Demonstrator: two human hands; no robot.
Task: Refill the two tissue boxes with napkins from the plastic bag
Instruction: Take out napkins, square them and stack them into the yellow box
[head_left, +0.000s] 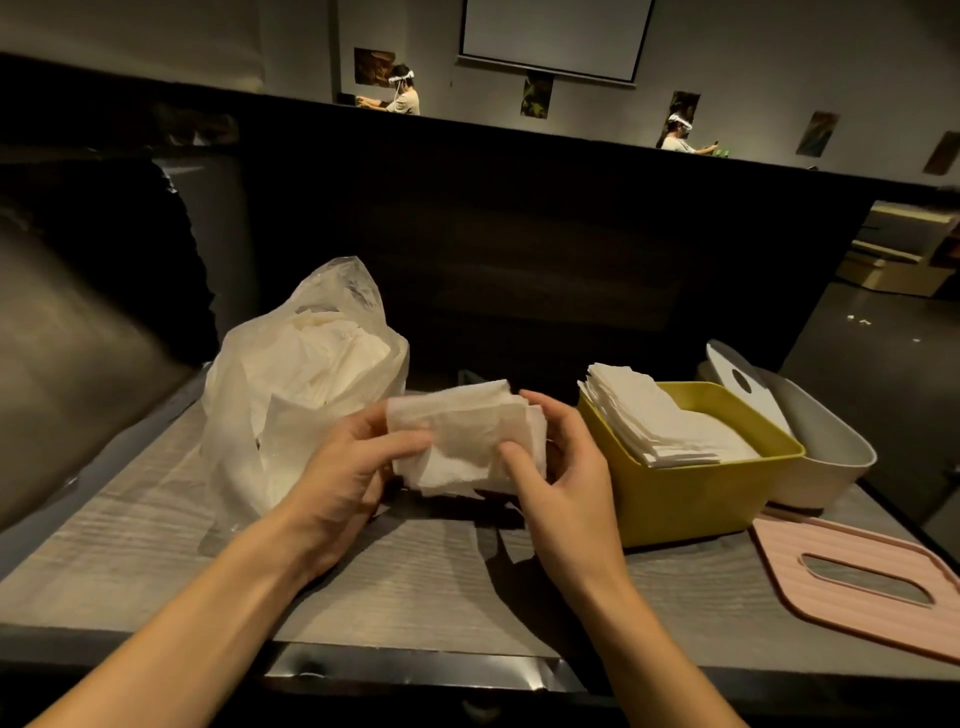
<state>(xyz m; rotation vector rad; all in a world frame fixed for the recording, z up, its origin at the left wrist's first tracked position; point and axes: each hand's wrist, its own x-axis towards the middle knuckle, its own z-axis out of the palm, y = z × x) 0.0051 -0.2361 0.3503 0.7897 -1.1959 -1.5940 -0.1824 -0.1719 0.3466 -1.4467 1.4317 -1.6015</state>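
A stack of white napkins (467, 434) is held above the table between both hands. My left hand (348, 478) grips its left end, thumb on top. My right hand (563, 467) grips its right end, thumb across the front. A translucent plastic bag (291, 395) with more napkins stands to the left. On the right sits a yellow tissue box (691, 499), open, with a napkin pile (654, 421) leaning over its far left rim. Behind it is a grey tissue box (831, 457), its white lid (748, 387) propped inside.
A pink slotted lid (862, 587) lies flat at the table's right front. The grey wood-grain table (415, 582) ends at a dark partition behind. A dark padded seat rises on the left. Two people sit far off in the background.
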